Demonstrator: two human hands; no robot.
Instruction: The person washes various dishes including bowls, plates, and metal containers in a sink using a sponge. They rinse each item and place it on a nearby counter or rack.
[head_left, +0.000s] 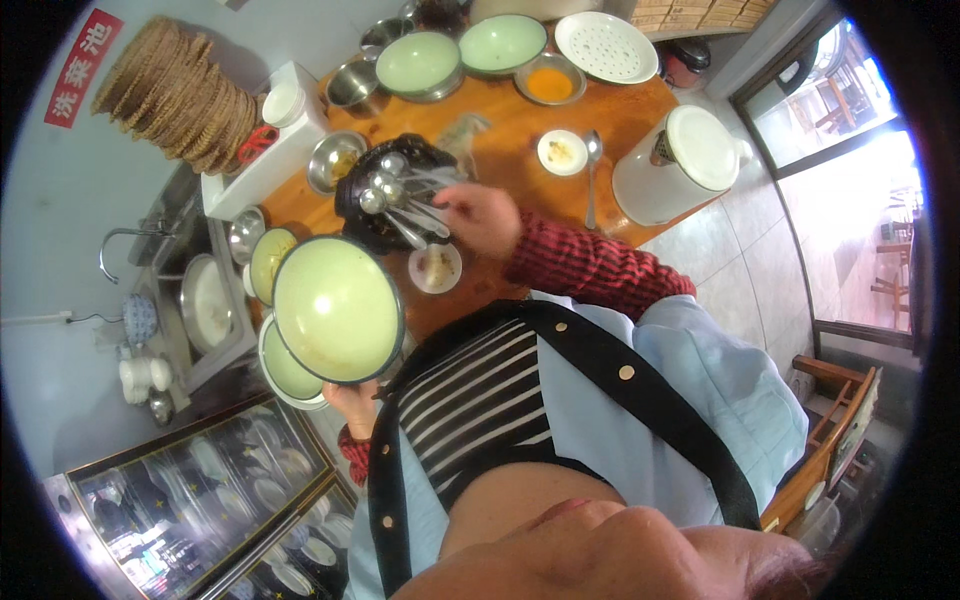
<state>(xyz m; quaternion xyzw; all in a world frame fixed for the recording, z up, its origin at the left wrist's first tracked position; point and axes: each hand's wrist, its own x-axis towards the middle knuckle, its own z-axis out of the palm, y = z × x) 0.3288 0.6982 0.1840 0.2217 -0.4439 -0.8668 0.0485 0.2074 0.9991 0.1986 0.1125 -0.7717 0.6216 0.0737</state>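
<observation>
My left hand (352, 405) holds a pale green bowl (337, 307) with a dark rim at its lower edge, tilted so the inside shows. Several metal spoons (390, 187) lie with their heads together in a black container (356, 214) on the wooden table. My right hand (484, 221) is at the spoon handles, its fingers bent and slightly blurred; whether it grips one is unclear. Just below the container is a small white dish (435, 268) with food residue. Behind the held bowl, another green bowl (292, 360) shows partly.
Bowls, an orange-filled metal bowl (550, 85) and a perforated white plate (606, 47) stand along the table's far side. A lidded white container (675, 165) stands right, near a spoon (592, 176). At left are a sink (206, 304), stacked woven mats (176, 97) and red-handled scissors (257, 142).
</observation>
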